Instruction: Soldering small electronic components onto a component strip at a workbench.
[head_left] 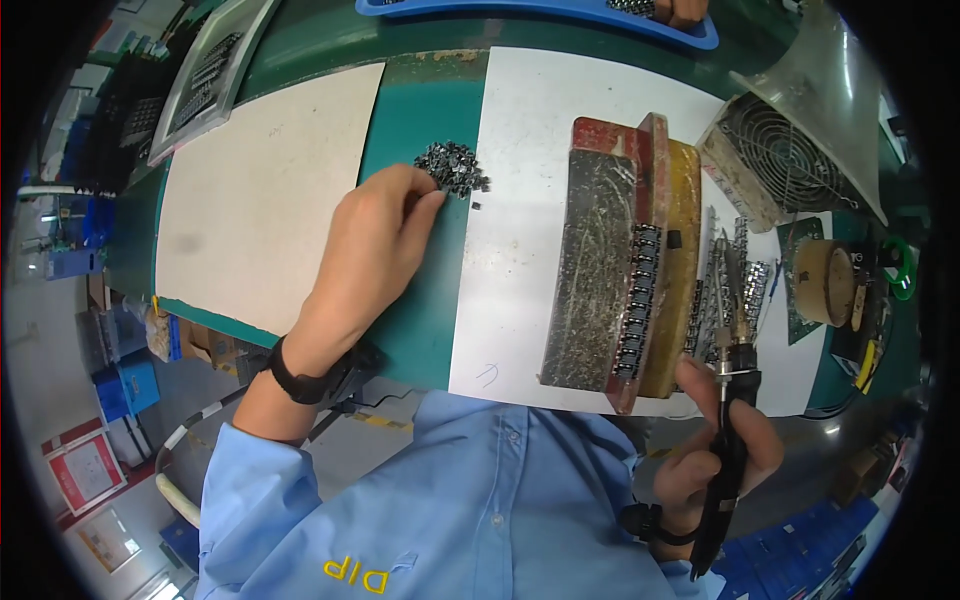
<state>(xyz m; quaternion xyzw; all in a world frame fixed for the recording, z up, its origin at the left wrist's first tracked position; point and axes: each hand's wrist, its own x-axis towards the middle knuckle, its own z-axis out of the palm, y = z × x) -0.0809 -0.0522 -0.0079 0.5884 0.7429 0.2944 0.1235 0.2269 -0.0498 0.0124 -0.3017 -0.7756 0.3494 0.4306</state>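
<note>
At the near left edge of a small pile of tiny black components (pixel 452 165), my left hand (pixel 375 235) has thumb and forefinger pinched together. Whatever sits between those fingertips is too small to make out. My right hand (pixel 715 455) is wrapped round the black handle of a soldering iron (pixel 738 415), its metal tip pointing away from me. To the left of the iron stands a long fixture (pixel 596 270) with a dark, worn block, a reddish strip and a yellowish block. A row of small black components (pixel 640 300) is lined up along its slot.
A fan with a wire guard (pixel 785 150) stands at the far right, near a tape roll (pixel 825 282). Strips of finished-looking parts (pixel 756 290) lie right of the fixture. A beige board (pixel 265 210) covers the left; a blue tray (pixel 550 10) with another person's hand is at the back.
</note>
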